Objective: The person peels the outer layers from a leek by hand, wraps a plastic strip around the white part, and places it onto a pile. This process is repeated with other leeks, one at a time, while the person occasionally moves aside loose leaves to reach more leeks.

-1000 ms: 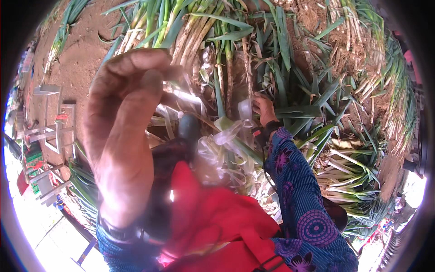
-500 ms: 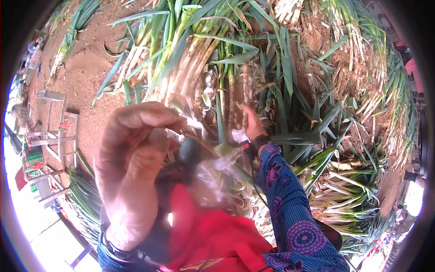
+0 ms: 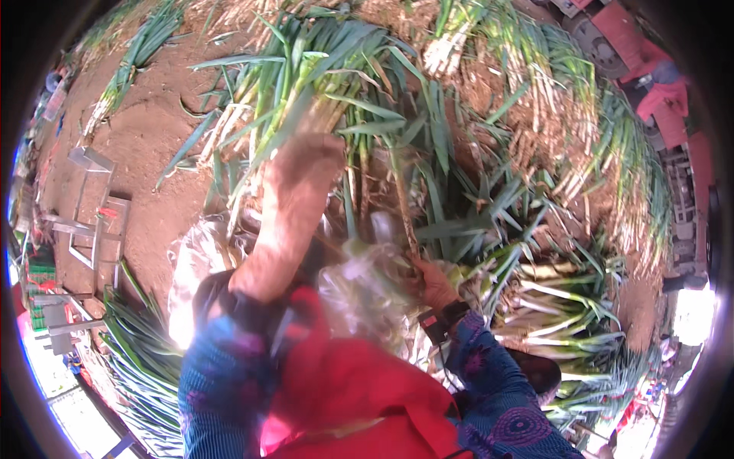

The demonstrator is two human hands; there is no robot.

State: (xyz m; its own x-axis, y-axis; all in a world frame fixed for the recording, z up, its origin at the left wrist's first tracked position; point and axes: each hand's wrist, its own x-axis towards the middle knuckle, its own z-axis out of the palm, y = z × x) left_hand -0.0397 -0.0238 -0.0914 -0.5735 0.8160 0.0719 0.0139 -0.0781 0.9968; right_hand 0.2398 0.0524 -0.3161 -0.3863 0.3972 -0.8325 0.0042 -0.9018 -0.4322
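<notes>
A big heap of leeks with green leaves and pale stalks lies on the brown earth in front of me. My left hand reaches forward into the stalks of the heap; it is blurred, and its fingers are hard to read. My right hand, with a dark band at the wrist, grips the lower end of one upright leek stalk. A crumpled clear plastic bag sits between my two forearms, above a red cloth on my lap. Both sleeves are blue and patterned.
More leek bundles lie to the right and along the left lower edge. Bare dirt spreads to the left, with grey metal frames on it. Red machinery stands at the upper right.
My left hand has dropped from close in front of the camera, where it held up clear plastic, and stretched forward into the leek heap. My right hand stays on the stalk.
</notes>
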